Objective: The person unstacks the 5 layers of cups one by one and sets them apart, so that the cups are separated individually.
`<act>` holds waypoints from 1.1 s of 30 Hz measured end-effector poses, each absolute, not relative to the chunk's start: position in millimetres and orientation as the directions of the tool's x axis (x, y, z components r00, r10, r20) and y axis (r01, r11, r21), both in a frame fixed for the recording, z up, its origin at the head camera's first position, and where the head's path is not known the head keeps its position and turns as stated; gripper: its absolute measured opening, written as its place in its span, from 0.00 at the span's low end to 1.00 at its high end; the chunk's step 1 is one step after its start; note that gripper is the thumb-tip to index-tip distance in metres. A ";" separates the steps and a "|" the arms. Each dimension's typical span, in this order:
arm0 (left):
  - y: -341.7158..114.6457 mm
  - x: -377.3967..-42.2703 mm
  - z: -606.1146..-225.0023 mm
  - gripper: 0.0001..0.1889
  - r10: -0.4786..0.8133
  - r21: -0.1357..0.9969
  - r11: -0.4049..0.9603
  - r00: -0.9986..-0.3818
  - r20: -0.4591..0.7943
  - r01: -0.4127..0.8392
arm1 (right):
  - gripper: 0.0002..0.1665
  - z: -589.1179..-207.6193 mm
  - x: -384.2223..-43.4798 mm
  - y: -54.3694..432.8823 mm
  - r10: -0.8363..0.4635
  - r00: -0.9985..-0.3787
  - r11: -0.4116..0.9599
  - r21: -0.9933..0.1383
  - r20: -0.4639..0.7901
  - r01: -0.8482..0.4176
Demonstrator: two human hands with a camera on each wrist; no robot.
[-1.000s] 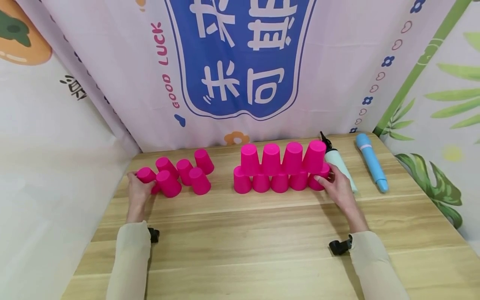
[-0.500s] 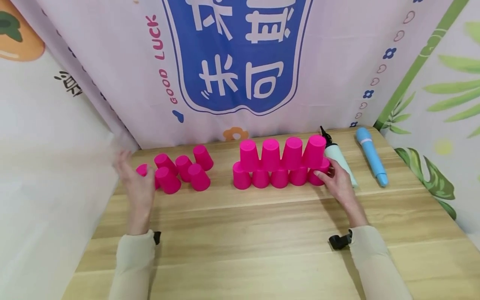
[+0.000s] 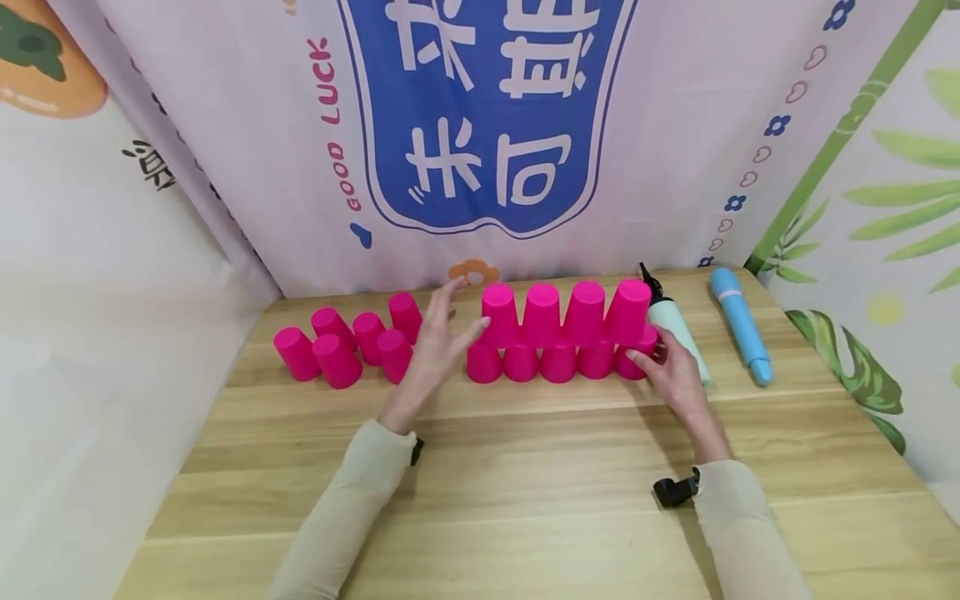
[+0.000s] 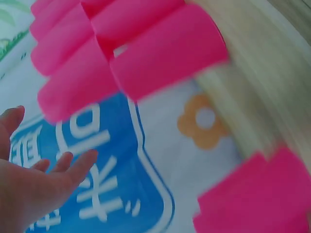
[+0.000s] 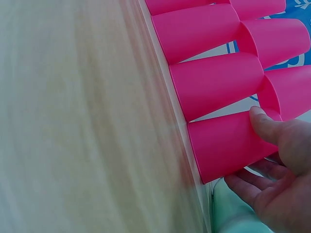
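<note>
Pink cups stand upside down in two tiers: a bottom row (image 3: 558, 364) of several, with an upper row (image 3: 543, 315) of several bridging them. My right hand (image 3: 678, 379) holds the rightmost bottom cup (image 5: 228, 143), thumb on the near side and fingers round the outer side. My left hand (image 3: 435, 342) is raised by the left end of the stack, its fingers spread and holding nothing. In the left wrist view that hand (image 4: 43, 189) shows apart from the end cup (image 4: 167, 53). To its left stands a loose group of pink cups (image 3: 337, 362), one partly hidden behind the hand.
A pale green bottle (image 3: 681, 337) with a black top lies close behind my right hand. Farther right lies a blue, microphone-shaped tube (image 3: 741, 325). A printed curtain (image 3: 675, 150) hangs along the back edge of the wooden table (image 3: 540, 500).
My left hand has left the leftmost loose cup, lifting and sweeping right over the group to the stack's left end. My right hand has stayed on the same bottom cup.
</note>
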State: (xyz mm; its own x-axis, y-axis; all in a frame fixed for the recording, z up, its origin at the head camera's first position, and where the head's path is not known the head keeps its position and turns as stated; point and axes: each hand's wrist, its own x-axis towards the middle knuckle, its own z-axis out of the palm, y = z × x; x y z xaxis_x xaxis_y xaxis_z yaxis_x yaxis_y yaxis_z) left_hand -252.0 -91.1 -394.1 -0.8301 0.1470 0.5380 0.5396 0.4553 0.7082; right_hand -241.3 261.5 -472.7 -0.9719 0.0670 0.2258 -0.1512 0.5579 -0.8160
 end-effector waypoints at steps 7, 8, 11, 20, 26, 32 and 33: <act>-67.4 -259.5 -402.6 0.36 0.156 0.732 0.518 -0.891 0.427 0.442 | 0.37 -477.0 -240.5 257.4 0.063 -0.974 0.560 -0.816 0.218 -0.146; -66.0 -260.1 -403.2 0.36 0.146 0.740 0.519 -0.897 0.417 0.429 | 0.37 -476.5 -240.5 257.1 0.064 -0.974 0.560 -0.816 0.216 -0.144; -63.2 -261.3 -404.3 0.35 0.117 0.767 0.500 -0.909 0.400 0.402 | 0.37 -474.8 -241.3 256.4 0.064 -0.974 0.559 -0.816 0.216 -0.145; -59.1 -267.3 -405.8 0.33 0.093 0.808 0.448 -0.919 0.384 0.383 | 0.37 -470.3 -243.5 258.7 0.056 -0.968 0.564 -0.808 0.244 -0.171; -57.0 -267.8 -405.5 0.34 0.094 0.823 0.436 -0.927 0.362 0.365 | 0.37 -470.8 -242.5 260.4 0.064 -0.971 0.562 -0.812 0.232 -0.157; -59.0 -261.7 -398.1 0.32 0.060 0.841 0.406 -0.929 0.366 0.358 | 0.37 -472.5 -241.9 262.7 0.065 -0.969 0.556 -0.815 0.237 -0.161; -60.0 -260.3 -396.1 0.32 0.054 0.840 0.402 -0.926 0.374 0.363 | 0.37 -472.7 -242.0 263.3 0.067 -0.969 0.557 -0.815 0.239 -0.163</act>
State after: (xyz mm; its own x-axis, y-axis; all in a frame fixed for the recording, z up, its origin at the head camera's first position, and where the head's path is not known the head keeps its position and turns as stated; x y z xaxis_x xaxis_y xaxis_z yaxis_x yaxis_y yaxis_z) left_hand -260.3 -60.0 -396.1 -0.9257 0.0538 0.3744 0.3633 0.4022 0.8404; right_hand -242.0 263.3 -472.7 -0.9686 0.0670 0.2395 -0.1629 0.5565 -0.8147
